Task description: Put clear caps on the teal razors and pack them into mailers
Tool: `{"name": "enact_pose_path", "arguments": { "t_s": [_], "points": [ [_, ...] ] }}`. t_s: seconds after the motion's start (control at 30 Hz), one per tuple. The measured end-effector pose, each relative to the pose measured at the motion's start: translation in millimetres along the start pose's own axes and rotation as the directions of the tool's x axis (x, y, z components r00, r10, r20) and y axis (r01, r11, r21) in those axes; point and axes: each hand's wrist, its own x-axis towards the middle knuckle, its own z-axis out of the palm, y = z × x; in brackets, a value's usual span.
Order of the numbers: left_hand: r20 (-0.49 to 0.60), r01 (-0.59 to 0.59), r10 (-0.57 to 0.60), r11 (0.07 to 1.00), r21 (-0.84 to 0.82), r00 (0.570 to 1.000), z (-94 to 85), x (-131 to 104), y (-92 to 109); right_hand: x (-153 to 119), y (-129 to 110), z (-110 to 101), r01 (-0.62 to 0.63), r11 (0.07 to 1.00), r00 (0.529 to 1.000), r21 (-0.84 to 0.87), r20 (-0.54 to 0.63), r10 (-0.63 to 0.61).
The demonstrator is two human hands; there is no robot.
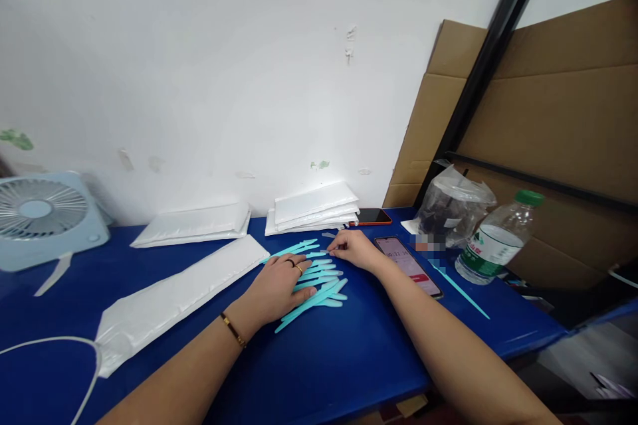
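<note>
Turquoise sticks (314,279), thin and fanned out, lie under spread left fingers (299,270); right fingers (343,247) seemingly pinch one.

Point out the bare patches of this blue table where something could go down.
Bare blue table lies near the front edge, between the two forearms and below the pile of turquoise plastic sticks. Another strip lies between the long white padded bag and the pale blue desk fan. It is crowded around the left hand, the right hand, the smartphone and the clear plastic bottle.
</note>
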Motion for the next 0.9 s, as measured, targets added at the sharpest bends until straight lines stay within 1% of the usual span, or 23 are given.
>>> {"name": "enact_pose_path", "arguments": {
  "t_s": [0.1,0.27,0.4,0.63,0.8,0.9],
  "points": [
    [-0.006,-0.011,0.011,1.0,0.004,1.0,0.1,0.2,0.7,-0.4,-1.3,1.6,0.042,0.999,0.999,0.014,0.034,-0.042],
    [-0.001,0.018,-0.018,1.0,0.011,1.0,0.9,-0.1,0.0,-2.3,1.2,-3.7,0.056,0.994,0.998,-0.09,0.008,-0.056],
    [-0.01,0.021,-0.021,1.0,0.016,1.0,-0.4,-0.8,1.2,-3.8,-2.7,-5.7,0.1,0.99,0.994,-0.103,0.049,-0.095],
    [0.011,0.046,-0.046,0.999,0.004,0.999,-4.9,-1.0,3.2,-6.0,-7.9,-12.5,0.111,0.978,0.993,-0.179,0.058,-0.102],
    [0.01,0.006,-0.006,1.0,-0.029,1.0,-3.5,-1.4,2.2,-4.8,-11.5,-5.5,0.164,0.981,0.984,-0.105,0.088,-0.155],
    [0.011,-0.017,0.017,0.999,-0.041,1.0,-2.1,-1.2,3.0,-4.7,-13.4,-1.7,0.165,0.985,0.983,-0.057,0.086,-0.16]
  ]
}}
